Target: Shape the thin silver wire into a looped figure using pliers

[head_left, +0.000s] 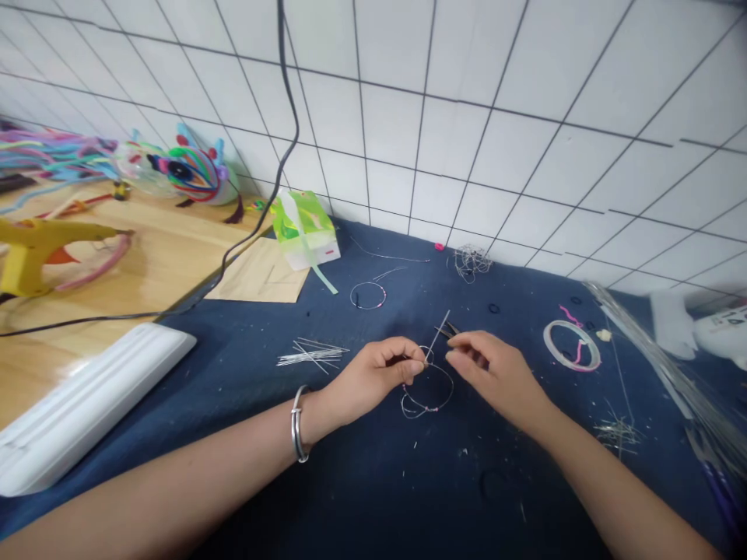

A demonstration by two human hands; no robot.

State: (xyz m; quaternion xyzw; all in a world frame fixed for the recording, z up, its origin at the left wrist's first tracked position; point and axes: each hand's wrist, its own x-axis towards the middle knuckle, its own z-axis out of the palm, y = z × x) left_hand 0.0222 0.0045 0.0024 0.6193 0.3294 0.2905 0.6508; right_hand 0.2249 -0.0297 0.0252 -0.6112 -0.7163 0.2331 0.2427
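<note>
A silver bangle (297, 426), its slim bands doubled, circles the wrist (313, 416) of the left hand (373, 375). Both forearms (192, 474) are bare.

The person's left forearm (222, 463) slants in from eight o'clock, left hand (382, 373) closed in a pinch; right forearm (607, 474) from five, right hand (496, 373) loosely curled.

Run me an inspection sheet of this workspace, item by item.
Surface: dark blue cloth, dotted with small pale scraps.
Job's things: thin silver wire ring with pink beads; a similar ring lies beyond.
Clutter: tangled silver wire near the white tiled wall; loose straight silver wires.
Hands: left hand pinches the thin ring; right hand close by, its hold unclear.
Cables: thin black cable hangs before the wall.
Surroundings: yellow glue gun on a light wooden table.
</note>
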